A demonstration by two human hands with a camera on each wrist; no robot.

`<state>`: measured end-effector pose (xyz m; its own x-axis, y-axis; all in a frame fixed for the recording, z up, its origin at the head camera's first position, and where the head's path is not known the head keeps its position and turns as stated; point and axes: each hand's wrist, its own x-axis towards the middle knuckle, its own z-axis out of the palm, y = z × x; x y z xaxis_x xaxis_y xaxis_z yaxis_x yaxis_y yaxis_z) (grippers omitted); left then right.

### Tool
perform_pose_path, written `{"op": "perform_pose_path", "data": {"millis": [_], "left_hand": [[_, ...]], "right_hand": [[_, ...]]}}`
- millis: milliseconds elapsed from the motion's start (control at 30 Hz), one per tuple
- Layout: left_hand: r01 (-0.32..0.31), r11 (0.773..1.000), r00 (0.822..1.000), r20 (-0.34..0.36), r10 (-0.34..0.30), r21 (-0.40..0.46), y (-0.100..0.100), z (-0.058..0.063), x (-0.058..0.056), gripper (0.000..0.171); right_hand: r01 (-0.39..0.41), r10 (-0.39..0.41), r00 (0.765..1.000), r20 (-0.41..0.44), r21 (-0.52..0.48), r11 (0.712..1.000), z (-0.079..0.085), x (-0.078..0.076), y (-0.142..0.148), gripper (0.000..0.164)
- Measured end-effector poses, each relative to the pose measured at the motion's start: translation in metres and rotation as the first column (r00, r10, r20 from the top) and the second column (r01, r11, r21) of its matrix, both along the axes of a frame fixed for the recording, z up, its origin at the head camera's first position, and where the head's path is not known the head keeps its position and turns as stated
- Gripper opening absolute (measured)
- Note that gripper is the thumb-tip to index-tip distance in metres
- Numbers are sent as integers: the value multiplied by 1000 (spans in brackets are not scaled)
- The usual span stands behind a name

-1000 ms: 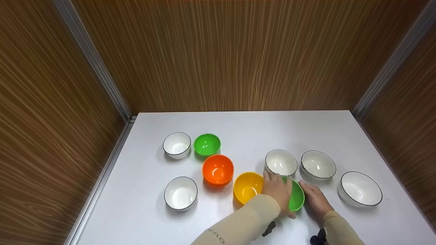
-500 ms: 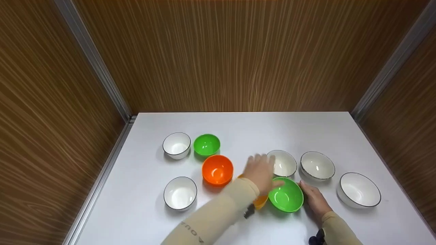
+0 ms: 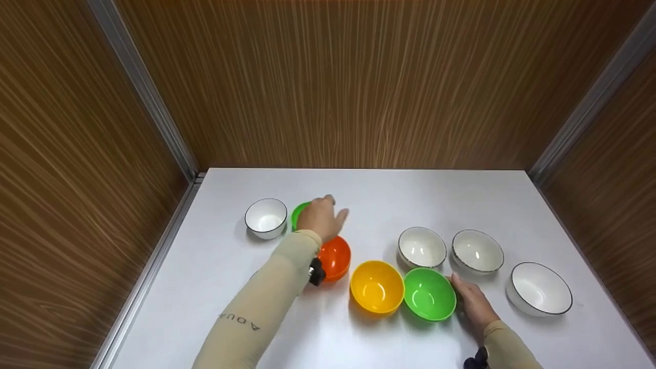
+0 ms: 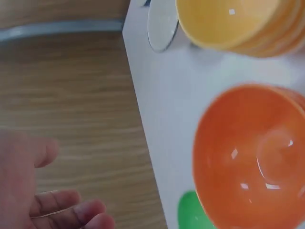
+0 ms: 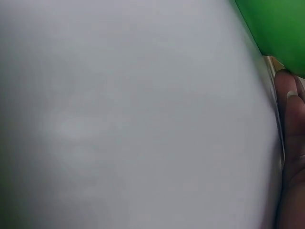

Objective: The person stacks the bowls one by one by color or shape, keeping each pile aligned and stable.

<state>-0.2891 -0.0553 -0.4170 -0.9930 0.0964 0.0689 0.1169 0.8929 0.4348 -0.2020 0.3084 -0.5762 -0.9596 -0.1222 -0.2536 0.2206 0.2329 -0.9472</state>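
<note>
My left hand [image 3: 322, 218] reaches over the small green bowl [image 3: 298, 211] at the back left and hides much of it. In the left wrist view its fingers [image 4: 69, 212] are loosely bent with nothing between them. Below that hand stands the orange bowl [image 3: 335, 259], partly covered by the forearm. My right hand [image 3: 474, 302] rests on the table, its fingertips at the right side of the larger green bowl [image 3: 429, 294]. That bowl sits against the yellow bowl [image 3: 377, 287], which shows several layered edges in the left wrist view.
Three white bowls with dark rims, a left one [image 3: 422, 247], a middle one [image 3: 477, 251] and a right one [image 3: 539, 289], stand at the right. Another white bowl [image 3: 265, 219] is at the back left. Wood-grain panels [image 3: 328, 87] enclose the white table [image 3: 369, 195].
My left hand has left the larger green bowl and moved left and back, past the yellow bowl, to above the small green bowl. The right hand has stayed beside the larger green bowl.
</note>
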Motion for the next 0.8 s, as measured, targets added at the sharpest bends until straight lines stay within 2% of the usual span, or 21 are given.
{"op": "perform_pose_path", "data": {"millis": [167,367,633,800], "left_hand": [[-73,997,996,57,71,34,-29,-19,-7,31],[-153,988,980,134,149,22,-52,-41,-8,36],[-231,969,954,216,209,83,-66,-63,-2,39],[-238,967,943,259,208,91,-67,-73,-1,42]], "right_hand": [[-15,15,1000,3,23,1000,0,2,0,64],[-42,43,999,-31,18,999,0,4,2,66],[7,-8,1000,15,39,999,2,6,0,70],[26,-26,1000,5,25,999,1,9,2,66]]}}
